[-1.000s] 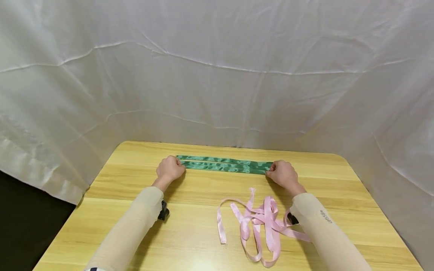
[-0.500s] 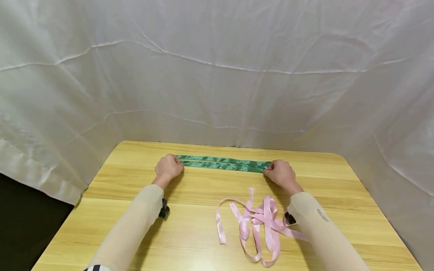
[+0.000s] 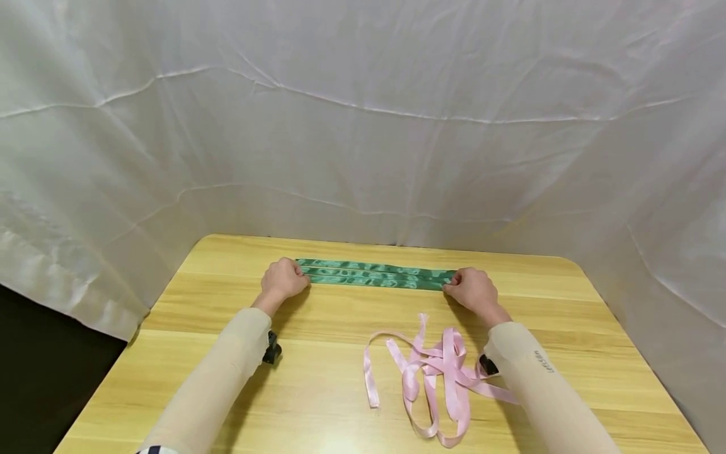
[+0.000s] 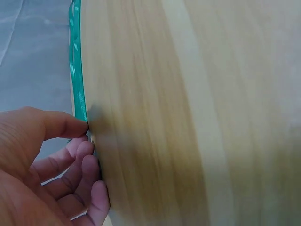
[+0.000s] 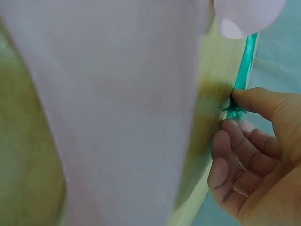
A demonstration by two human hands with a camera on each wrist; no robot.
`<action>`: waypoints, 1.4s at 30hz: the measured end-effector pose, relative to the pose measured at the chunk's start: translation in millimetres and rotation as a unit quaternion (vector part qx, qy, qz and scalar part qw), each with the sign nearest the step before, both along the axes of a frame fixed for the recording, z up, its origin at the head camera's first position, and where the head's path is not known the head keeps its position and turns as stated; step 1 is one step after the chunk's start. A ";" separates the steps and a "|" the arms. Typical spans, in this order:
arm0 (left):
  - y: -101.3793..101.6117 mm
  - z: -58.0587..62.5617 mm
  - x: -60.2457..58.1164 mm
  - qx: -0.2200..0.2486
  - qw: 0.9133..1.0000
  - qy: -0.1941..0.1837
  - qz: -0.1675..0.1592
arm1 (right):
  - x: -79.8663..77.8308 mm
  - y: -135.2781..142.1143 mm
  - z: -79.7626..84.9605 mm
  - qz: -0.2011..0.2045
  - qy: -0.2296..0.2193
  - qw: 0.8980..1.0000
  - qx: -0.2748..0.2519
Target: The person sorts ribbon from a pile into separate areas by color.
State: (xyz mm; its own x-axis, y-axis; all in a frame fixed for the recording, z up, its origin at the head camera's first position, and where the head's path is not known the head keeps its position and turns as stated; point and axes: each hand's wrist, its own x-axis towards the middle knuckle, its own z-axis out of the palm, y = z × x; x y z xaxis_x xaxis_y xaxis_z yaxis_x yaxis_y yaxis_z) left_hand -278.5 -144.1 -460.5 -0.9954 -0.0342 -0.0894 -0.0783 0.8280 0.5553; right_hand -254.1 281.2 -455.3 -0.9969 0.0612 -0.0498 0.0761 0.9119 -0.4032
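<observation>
A shiny green ribbon (image 3: 368, 275) lies in long parallel strips across the back of the wooden table. My left hand (image 3: 282, 279) pinches its left end between thumb and fingers; the left wrist view shows the thumb right at the ribbon (image 4: 77, 84). At the opposite end, my right hand (image 3: 472, 291) pinches the ribbon too. A short frayed piece of green ribbon (image 5: 233, 114) sticks out below the right thumb in the right wrist view. The strips run nearly straight between both hands, with narrow gaps between them.
A loose tangle of pink ribbon (image 3: 448, 378) lies in front of the right hand, partly under the right forearm; it fills much of the right wrist view, blurred. A pale curtain (image 3: 363, 126) hangs behind and beside the wooden table (image 3: 317, 378).
Both hands keep hold of the green ribbon and shift only slightly. The gap between its strips has narrowed a little. The pink ribbon stays where it was.
</observation>
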 end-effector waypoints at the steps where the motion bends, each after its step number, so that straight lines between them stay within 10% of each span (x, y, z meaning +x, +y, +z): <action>1: 0.0 0.7 0.1 0.000 1.000 -0.002 -0.002 | 0.0 0.4 0.3 0.000 -0.002 1.000 -0.001; 12: -4.2 1.0 1.9 0.013 1.000 -0.003 0.006 | 0.5 -3.3 2.6 0.010 -0.015 1.000 0.008; 22: -8.5 8.9 17.3 0.041 0.997 0.069 -0.005 | 20.8 -1.7 25.2 0.023 0.049 0.999 -0.004; 31: 20.3 19.1 52.1 0.072 0.975 0.123 -0.168 | 44.1 -18.1 32.9 0.124 0.089 0.988 -0.026; 42: 72.5 17.6 99.5 0.057 0.947 0.094 -0.301 | 80.7 -65.2 16.3 0.337 0.080 0.938 -0.026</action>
State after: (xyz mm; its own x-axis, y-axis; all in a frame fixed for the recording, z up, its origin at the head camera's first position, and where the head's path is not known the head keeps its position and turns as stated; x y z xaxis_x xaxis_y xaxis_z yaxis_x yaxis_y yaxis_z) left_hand -179.0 -71.6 -442.9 -0.8299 0.5441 0.1235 0.4988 0.6243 0.6012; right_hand -173.4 216.0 -439.0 -0.8030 -0.5840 0.1186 -0.5762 0.7100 -0.4049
